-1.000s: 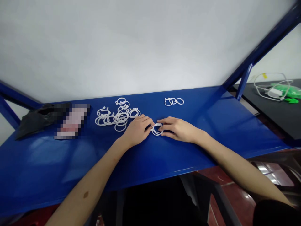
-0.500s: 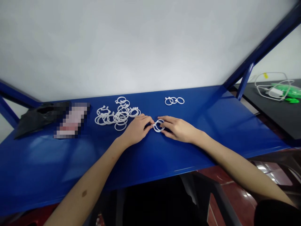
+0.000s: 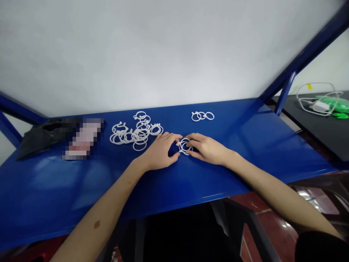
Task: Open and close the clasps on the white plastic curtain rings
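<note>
Both of my hands meet over a pair of white plastic rings (image 3: 184, 146) lying on the blue shelf (image 3: 245, 153). My left hand (image 3: 159, 152) pinches the rings' left side with thumb and fingertips. On the other side, the fingers of my right hand (image 3: 207, 148) hold them. A loose pile of several white rings (image 3: 136, 133) lies just left of my left hand. A short chain of three linked rings (image 3: 202, 116) rests farther back, apart from my hands.
A black bag (image 3: 43, 136) and a blurred pink-white packet (image 3: 83, 140) lie at the shelf's left. Blue frame struts (image 3: 283, 92) rise at the right. Beyond them a dark table holds a white cable (image 3: 316, 102) and green plastic (image 3: 334, 105).
The rings between my hands have tilted and spread apart. My left thumb and fingers have opened a little around them. The hands stay in the same place.
</note>
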